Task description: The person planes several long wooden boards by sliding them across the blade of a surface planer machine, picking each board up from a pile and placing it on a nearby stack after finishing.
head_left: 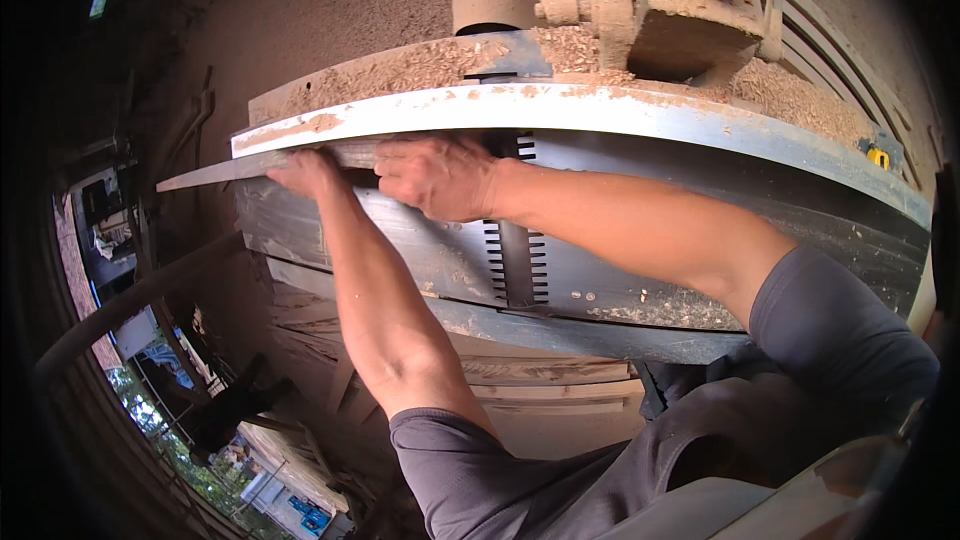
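Daylight falls from above and the right, bright on the pale fence (560,110) of the machine and on the sawdust (800,90) heaped behind it. The metal table (620,260) below lies in softer shade. The left side is dim, apart from a washed-out patch of outdoor light at the lower left. The fisheye bends straight edges, black corners frame the view, and the centre is fairly sharp

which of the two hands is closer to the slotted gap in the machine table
The right hand: it presses the thin wooden strip right beside the toothed slot. The left hand grips the strip farther left.
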Demonstrator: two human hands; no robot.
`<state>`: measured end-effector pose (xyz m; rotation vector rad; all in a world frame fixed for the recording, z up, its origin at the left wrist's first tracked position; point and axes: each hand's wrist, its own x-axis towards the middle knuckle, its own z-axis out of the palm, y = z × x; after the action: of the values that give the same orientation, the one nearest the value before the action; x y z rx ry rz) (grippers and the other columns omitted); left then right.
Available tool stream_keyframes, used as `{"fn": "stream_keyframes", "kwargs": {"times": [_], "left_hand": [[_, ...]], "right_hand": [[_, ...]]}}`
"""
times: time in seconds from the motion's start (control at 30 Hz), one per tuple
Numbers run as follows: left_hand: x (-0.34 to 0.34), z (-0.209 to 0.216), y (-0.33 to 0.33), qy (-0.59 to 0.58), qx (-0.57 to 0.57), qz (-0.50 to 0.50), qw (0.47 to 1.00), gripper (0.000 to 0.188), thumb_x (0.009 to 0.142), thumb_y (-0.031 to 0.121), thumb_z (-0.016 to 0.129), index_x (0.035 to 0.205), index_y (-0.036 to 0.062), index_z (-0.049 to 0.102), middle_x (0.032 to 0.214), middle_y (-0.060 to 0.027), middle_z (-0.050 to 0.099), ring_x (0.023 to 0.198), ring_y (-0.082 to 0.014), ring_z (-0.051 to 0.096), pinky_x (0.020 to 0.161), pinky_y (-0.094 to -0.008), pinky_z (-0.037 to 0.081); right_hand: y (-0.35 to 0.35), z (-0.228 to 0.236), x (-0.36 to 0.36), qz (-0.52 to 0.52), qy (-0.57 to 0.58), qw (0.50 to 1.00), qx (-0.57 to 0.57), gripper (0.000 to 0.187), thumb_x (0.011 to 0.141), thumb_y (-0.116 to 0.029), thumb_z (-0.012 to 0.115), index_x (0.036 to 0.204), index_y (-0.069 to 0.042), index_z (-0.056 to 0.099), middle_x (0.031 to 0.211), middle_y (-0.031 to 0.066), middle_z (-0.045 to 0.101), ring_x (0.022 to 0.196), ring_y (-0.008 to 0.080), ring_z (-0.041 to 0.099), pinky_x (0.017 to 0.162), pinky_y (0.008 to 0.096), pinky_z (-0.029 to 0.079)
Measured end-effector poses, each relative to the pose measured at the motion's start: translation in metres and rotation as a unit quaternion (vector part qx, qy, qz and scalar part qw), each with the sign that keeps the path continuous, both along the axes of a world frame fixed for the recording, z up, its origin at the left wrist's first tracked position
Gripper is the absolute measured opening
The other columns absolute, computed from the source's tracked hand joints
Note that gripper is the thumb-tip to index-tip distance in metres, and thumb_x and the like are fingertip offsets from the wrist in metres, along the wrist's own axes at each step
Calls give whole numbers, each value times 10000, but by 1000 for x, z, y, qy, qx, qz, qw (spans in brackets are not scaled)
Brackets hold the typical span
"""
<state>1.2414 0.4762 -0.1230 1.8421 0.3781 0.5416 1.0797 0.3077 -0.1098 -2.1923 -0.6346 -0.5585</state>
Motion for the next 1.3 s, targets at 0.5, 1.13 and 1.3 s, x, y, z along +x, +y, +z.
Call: {"fn": "stream_keyframes", "kwargs": {"times": [0.5, 1.13, 1.3], "left_hand": [[-153, 73, -22, 121, 96, -57, 986, 1023, 663, 82, 674, 1564, 39, 192, 1611, -335, -7, 1509, -467, -45, 1229, -497, 73], [-728, 89, -211, 158, -712, -149, 668, 634, 1002, 409, 517, 1456, -18, 398, 1370, -224, 533, 1291, -372, 481, 1109, -492, 368], [-756, 61, -220, 20, -786, -215, 580, 779, 979, 597, 420, 1479, 2, 375, 1457, -298, 445, 1317, -462, 462, 1122, -539, 350]], "right_hand": [[46, 105, -98, -96, 151, 972, -153, 332, 784, -120, 644, 1055, 25, 520, 1004, 217, 606, 942, 362, 610, 849, 480, 489], [-364, 207, -815, -144, 534, 710, 436, 693, 598, -31, 765, 1242, 62, 527, 1029, 166, 699, 892, 209, 704, 789, 300, 564], [-375, 253, -954, -183, 572, 624, 500, 713, 564, 39, 729, 1247, 79, 529, 1064, 231, 706, 899, 274, 722, 813, 347, 581]]}}
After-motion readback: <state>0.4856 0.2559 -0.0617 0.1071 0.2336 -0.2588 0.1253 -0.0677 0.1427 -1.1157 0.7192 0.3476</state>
